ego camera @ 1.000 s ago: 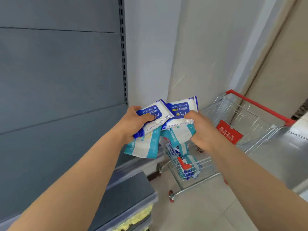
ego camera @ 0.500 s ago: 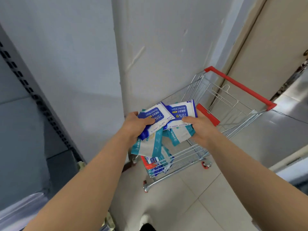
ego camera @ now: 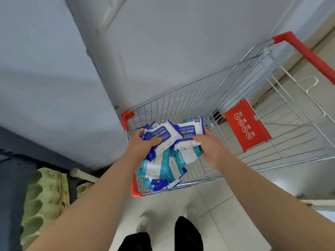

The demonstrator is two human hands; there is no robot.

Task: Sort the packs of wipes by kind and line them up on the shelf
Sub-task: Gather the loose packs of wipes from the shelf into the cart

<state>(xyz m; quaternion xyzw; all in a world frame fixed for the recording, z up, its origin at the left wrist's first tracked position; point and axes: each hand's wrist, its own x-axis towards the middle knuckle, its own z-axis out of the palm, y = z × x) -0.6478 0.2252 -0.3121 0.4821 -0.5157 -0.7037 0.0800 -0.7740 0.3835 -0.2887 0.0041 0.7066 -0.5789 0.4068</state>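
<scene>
Above the cart [ego camera: 181, 92], the left hand [ego camera: 143, 144] and right hand [ego camera: 209, 148] are each gripping a blue alcohol-wipes pack [ego camera: 163, 134], seemingly gathering that kind for shelving.

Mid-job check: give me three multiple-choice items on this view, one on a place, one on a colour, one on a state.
1. Where are the left hand and right hand? A at the shelf; B over the cart; C on the floor.
2. The cart's handle is: A green; B red; C black.
3. The left hand is: A open, empty; B flat on the wall; C gripping a blue pack.
Answers: 1 B, both hold packs above it; 2 B, it shows red; 3 C, its thumb curls over the pack.
</scene>
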